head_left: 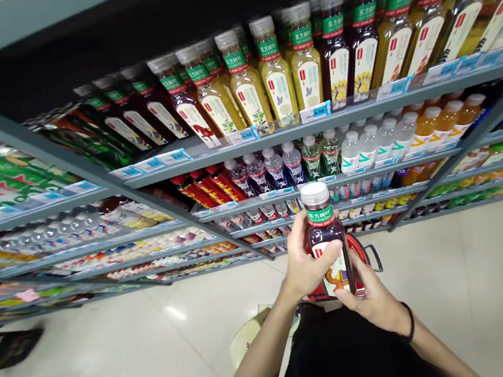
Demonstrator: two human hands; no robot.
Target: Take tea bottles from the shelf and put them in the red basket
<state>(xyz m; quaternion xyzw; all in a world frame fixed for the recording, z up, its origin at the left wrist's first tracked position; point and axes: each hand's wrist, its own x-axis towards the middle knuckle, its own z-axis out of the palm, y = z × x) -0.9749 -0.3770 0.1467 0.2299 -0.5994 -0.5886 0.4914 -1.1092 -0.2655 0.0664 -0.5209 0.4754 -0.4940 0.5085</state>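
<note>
Now clamping dark bottle [325,237] just right of and below frame centre | left hand [306,267] wrapped around left side, nearer white cap [314,193] | right hand [375,295] clasping lower right | long axis nearly up-frame

Dark bottle [326,235] in left hand [306,268] and right hand [371,297], stocked drink shelves [352,113]

Open air above the bottle [325,232] — shelf edge [273,140] ahead, red basket [356,244] below.

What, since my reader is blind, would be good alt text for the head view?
The left hand and right hand hold a dark drink bottle with a white cap, before shelves of bottled drinks; a red basket shows behind it.
</note>
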